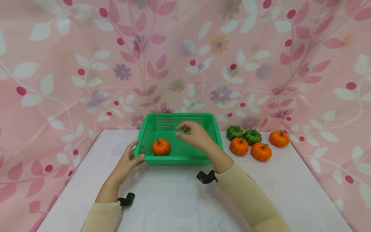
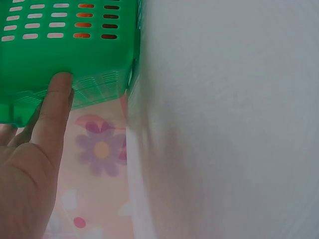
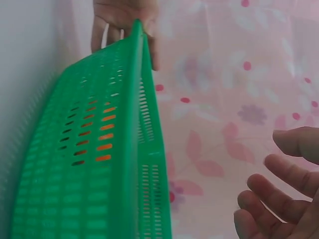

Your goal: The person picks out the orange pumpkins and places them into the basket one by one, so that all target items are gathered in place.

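A green plastic basket [image 1: 176,158] with slotted walls stands near the back of the white table. Inside it, toward the left, sits one small orange pumpkin [image 1: 161,147] with a green stem. My left hand [image 1: 129,161] holds the basket by its front left corner, thumb over the rim and fingers along the left side. Above the basket hovers my right hand [image 1: 192,135], its fingers relaxed, spread and slightly bent, with nothing in them. The right wrist view shows these loose fingers [image 3: 279,199] beside the basket wall [image 3: 60,184], orange showing through the slots.
To the right of the basket lie two green pumpkins [image 1: 252,137] and three orange pumpkins [image 1: 261,152], one of them farther right by the table's edge. A pink floral cloth [image 1: 179,58] hangs behind the white table [image 1: 174,199] and at its sides.
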Available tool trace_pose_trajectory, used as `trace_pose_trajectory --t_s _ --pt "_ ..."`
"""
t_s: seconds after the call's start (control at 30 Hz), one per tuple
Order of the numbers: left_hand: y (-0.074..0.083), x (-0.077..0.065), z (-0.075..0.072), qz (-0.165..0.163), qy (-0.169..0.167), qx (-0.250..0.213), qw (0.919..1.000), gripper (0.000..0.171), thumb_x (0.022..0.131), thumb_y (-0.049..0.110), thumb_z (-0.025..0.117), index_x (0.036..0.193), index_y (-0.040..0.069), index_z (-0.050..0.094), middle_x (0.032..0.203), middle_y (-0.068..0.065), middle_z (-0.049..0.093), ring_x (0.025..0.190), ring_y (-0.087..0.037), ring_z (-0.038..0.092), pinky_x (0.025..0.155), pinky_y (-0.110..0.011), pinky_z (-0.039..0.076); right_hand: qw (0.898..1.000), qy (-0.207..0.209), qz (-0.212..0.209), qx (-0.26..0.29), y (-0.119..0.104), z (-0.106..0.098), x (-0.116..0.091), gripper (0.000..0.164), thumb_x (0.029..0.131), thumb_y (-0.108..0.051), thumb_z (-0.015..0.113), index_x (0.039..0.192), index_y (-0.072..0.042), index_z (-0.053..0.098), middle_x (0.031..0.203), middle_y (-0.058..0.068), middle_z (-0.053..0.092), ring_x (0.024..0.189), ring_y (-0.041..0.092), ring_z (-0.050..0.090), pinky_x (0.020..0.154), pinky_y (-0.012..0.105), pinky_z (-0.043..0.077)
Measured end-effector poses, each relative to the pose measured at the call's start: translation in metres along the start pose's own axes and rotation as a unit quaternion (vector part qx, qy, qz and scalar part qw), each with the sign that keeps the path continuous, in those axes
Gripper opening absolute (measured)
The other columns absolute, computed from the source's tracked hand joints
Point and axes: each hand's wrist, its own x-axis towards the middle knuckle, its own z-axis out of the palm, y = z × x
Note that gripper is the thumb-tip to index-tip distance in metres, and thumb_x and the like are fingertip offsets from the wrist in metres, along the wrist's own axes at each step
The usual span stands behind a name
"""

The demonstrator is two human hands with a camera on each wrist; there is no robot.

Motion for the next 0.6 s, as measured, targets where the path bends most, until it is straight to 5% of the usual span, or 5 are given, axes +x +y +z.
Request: trace_pose_trajectory --t_s 0.23,0.6 --pt "0.003 -0.002 0.000 -0.001 -0.001 -0.002 1.0000 0.082 0.101 0.021 0.062 0.161 0.018 0.006 0.150 -0.027 0.034 0.119 -0.018 0.056 0.102 -0.038 0.049 1.000 0.018 -0.005 -0.015 -0.001 -0.018 -0.022 0.027 0.096 -0.032 0.070 0.118 -0.017 0.067 0.122 0.000 0.064 0.110 0.022 0.058 0.089 0.039 0.054" --pt "-0.001 0.000 -0.001 -0.004 -0.008 -0.011 0.9999 0.081 0.102 0.021 0.061 0.161 0.021 0.005 0.154 -0.024 0.031 0.131 -0.038 0.047 0.104 -0.038 0.048 0.999 0.039 -0.001 -0.036 0.006 -0.044 -0.056 0.027 0.096 -0.031 0.070 0.117 -0.014 0.067 0.122 0.006 0.064 0.111 0.026 0.057 0.097 0.044 0.051"
